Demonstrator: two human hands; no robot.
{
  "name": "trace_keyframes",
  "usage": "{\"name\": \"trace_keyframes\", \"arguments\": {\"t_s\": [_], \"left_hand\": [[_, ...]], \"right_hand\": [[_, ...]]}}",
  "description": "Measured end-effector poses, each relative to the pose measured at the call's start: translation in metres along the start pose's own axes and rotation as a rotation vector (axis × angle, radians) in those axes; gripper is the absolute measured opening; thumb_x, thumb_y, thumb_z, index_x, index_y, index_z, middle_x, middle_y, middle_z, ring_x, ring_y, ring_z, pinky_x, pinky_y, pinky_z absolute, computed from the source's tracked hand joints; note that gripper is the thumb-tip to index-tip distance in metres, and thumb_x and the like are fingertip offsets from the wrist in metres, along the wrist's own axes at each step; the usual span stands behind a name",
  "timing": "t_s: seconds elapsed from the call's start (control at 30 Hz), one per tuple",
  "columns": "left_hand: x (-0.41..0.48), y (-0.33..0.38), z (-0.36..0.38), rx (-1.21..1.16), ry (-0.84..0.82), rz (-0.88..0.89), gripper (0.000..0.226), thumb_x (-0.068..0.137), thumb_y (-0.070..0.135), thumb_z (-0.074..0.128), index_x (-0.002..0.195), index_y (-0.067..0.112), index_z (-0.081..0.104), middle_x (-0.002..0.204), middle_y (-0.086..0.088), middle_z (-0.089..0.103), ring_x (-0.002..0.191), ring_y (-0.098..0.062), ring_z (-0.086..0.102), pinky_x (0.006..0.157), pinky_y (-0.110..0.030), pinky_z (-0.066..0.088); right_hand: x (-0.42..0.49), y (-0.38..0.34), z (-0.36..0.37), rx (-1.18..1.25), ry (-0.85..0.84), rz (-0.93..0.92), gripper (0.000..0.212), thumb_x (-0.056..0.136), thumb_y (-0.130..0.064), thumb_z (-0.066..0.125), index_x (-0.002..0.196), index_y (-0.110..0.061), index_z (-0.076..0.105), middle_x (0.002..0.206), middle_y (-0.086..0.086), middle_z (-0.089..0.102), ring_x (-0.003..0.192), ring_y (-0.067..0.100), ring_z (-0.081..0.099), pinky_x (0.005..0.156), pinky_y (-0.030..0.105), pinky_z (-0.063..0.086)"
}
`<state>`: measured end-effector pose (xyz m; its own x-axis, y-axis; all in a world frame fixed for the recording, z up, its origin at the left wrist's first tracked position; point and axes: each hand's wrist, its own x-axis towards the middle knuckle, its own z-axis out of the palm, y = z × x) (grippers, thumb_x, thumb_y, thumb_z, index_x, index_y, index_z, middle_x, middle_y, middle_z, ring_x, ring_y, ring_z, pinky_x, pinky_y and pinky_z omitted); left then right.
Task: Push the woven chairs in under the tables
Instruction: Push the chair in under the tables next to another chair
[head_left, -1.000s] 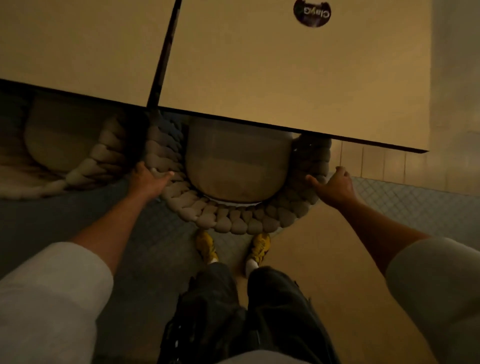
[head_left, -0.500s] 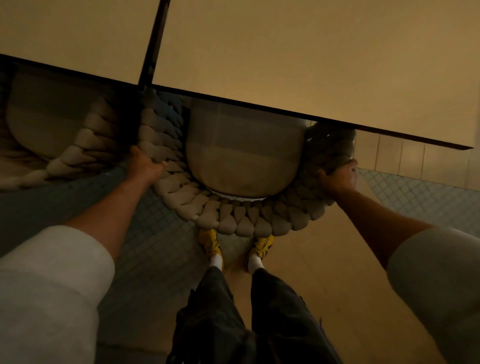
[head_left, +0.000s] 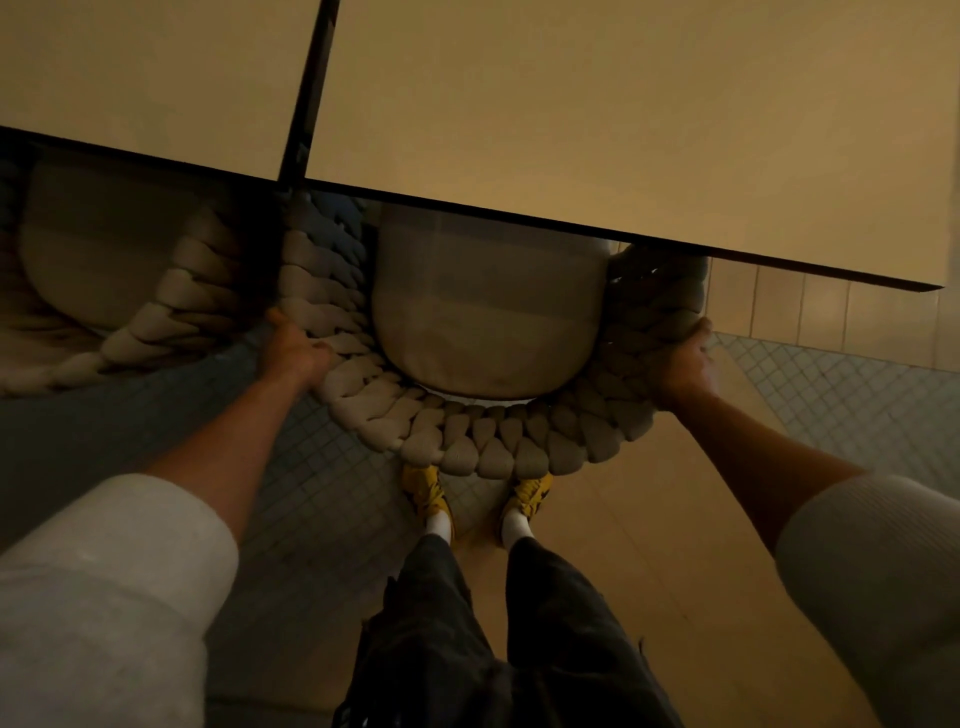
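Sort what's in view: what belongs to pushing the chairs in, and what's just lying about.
Job in hand: the woven chair, gripped at its rim by the left hand and the right hand; the table above it; the second woven chair, partly under the left table.
Just there: the yellow shoes; the tiled floor.

A floor of small pale grey-blue mosaic tiles (head_left: 322, 509) lies below both gripping hands. On the near side of the right hand (head_left: 683, 364) it meets a smooth tan strip (head_left: 675, 519). Between the left hand (head_left: 293, 348) and the right hand stands the woven beige rope chair (head_left: 483, 457), partly under the flat tan right tabletop (head_left: 623, 104). Outward of the left hand's grip a second woven beige chair (head_left: 171, 291) stands under the left tabletop (head_left: 145, 67). Just nearer than the gripped rim, two yellow shoes (head_left: 428, 491) stand on the tiles.
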<state>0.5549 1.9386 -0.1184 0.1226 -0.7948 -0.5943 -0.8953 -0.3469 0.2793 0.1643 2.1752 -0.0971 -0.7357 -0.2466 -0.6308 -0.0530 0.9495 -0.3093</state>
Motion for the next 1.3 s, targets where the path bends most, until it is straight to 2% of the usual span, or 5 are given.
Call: {"name": "trace_keyframes", "arguments": {"t_s": [0.23,0.6,0.7,0.83,1.3], "left_hand": [[0.006,0.003,-0.006,0.095,-0.054,-0.043,0.090,0.094,0.019,0.072,0.159,0.004,0.013,0.153,-0.031,0.041,0.138,-0.045,0.046,0.111,-0.048,0.043],[0.002,-0.005,-0.005,0.154,-0.054,-0.031,0.096,0.093,0.020,0.074,0.160,-0.001,0.008,0.156,-0.030,0.037,0.141,-0.045,0.043,0.113,-0.047,0.040],[0.001,-0.009,-0.003,0.166,-0.070,-0.007,0.095,0.090,0.020,0.075,0.158,-0.002,0.012,0.154,-0.030,0.040,0.139,-0.044,0.045,0.112,-0.047,0.041],[-0.009,-0.015,0.009,0.133,-0.116,-0.009,0.103,0.089,0.023,0.076,0.162,0.003,0.006,0.153,-0.028,0.043,0.137,-0.044,0.047,0.111,-0.048,0.043],[-0.040,-0.008,0.034,0.153,-0.171,-0.001,0.106,0.089,0.024,0.077,0.162,0.007,0.001,0.151,-0.027,0.046,0.136,-0.042,0.049,0.109,-0.045,0.045]], "right_hand": [[-0.004,0.001,-0.005,-0.101,-0.019,-0.040,0.096,0.105,-0.023,0.061,0.167,-0.020,-0.011,0.156,0.030,0.043,0.135,0.051,0.051,0.102,0.061,0.051],[-0.010,0.014,-0.001,0.025,0.023,-0.007,0.073,0.111,-0.036,0.047,0.166,-0.035,-0.001,0.151,0.023,0.049,0.128,0.048,0.057,0.078,0.048,0.054],[-0.007,0.019,-0.005,0.007,0.012,-0.009,0.076,0.108,-0.037,0.053,0.166,-0.033,0.004,0.151,0.024,0.049,0.128,0.049,0.057,0.091,0.059,0.057],[-0.006,0.033,-0.012,0.026,0.015,-0.003,0.066,0.109,-0.033,0.055,0.163,-0.020,0.019,0.150,0.024,0.051,0.129,0.048,0.056,0.087,0.047,0.050],[-0.010,0.066,-0.027,0.089,0.085,0.125,0.062,0.105,-0.062,0.034,0.156,-0.029,0.022,0.142,0.029,0.052,0.119,0.055,0.058,0.093,0.069,0.053]]}}
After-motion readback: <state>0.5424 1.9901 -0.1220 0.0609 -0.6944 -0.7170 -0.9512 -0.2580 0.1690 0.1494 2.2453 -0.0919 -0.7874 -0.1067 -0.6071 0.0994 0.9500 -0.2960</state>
